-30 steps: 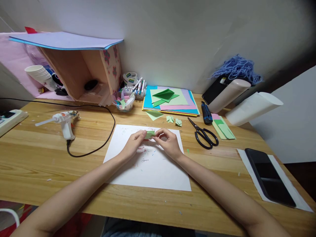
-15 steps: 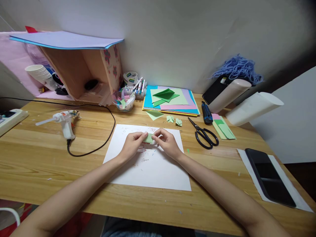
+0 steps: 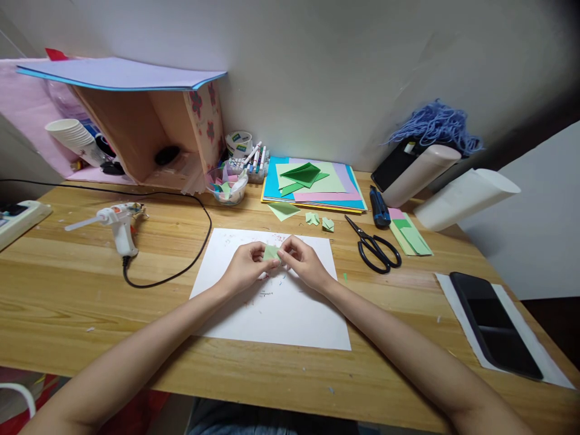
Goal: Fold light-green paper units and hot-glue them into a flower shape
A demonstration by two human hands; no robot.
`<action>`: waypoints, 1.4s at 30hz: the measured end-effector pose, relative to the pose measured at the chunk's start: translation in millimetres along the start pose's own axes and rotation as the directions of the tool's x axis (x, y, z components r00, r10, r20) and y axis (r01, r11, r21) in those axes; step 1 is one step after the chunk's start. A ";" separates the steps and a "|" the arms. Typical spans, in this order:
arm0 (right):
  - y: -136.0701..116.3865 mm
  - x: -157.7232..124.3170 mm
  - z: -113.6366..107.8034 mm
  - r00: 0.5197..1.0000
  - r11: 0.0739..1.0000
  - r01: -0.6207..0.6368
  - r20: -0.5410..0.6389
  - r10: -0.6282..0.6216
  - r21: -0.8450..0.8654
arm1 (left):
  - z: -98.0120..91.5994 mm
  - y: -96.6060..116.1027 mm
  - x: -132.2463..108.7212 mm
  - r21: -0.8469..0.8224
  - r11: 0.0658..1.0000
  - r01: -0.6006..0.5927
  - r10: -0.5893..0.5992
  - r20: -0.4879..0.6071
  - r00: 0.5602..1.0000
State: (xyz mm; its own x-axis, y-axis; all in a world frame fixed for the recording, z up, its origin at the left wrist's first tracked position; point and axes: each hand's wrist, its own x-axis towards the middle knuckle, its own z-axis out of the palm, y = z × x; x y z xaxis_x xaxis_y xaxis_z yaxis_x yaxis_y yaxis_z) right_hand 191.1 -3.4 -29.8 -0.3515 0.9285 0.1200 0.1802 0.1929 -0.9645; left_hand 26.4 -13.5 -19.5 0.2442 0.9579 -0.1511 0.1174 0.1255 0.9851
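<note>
A small piece of light green paper [image 3: 271, 252] is held between my two hands, over a white sheet [image 3: 272, 320] marked with coloured specks. My left hand [image 3: 244, 266] pinches it from the left, the thumb lying along its lower edge. On its right side my right hand [image 3: 304, 260] grips the edge between thumb and fingers. Just beyond the sheet lie two small folded green paper pieces, one of them a folded piece [image 3: 328, 225] near the scissors. Beside them is a flat green paper [image 3: 284, 210]. My fingers partly cover the held paper.
Black-handled scissors [image 3: 378, 251] and a blue utility knife [image 3: 379, 207] lie to the right. A stack of coloured paper [image 3: 272, 190] rests at the back. On the left stands a glue gun [image 3: 120, 226] with a looping cord. A phone [image 3: 492, 323] lies at far right.
My left thumb has moved right and down, onto the lower edge of the green paper. More of the paper's face now shows. Other things on the table stay put.
</note>
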 end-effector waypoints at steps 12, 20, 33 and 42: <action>0.1 0.2 -0.4 0.999 0.995 0.029 -0.024 -0.027 0.093 | 0.3 2.1 -0.8 -0.058 0.998 0.010 -0.006 0.073 0.997; -0.6 -1.0 2.4 0.999 0.999 -0.002 0.048 0.004 -0.037 | 1.8 1.7 -3.9 0.048 0.996 -0.078 0.068 0.194 0.979; 5.9 3.6 1.0 0.994 0.986 -0.054 -0.091 0.068 0.158 | -11.2 0.6 10.3 -0.052 0.987 -0.154 0.149 -0.090 0.985; 3.5 3.5 1.5 0.997 0.997 -0.010 -0.071 0.015 0.070 | -6.1 3.7 2.0 0.011 0.983 -0.183 0.181 0.088 0.980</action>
State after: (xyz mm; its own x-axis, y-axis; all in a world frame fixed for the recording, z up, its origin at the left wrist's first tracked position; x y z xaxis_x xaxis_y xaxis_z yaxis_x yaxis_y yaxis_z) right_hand 189.1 0.0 -33.1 -0.2829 0.9514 0.1221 0.1189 0.1611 -0.9798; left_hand 21.5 -9.6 -15.6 0.3452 0.9383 0.0231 0.0816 -0.0545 0.9952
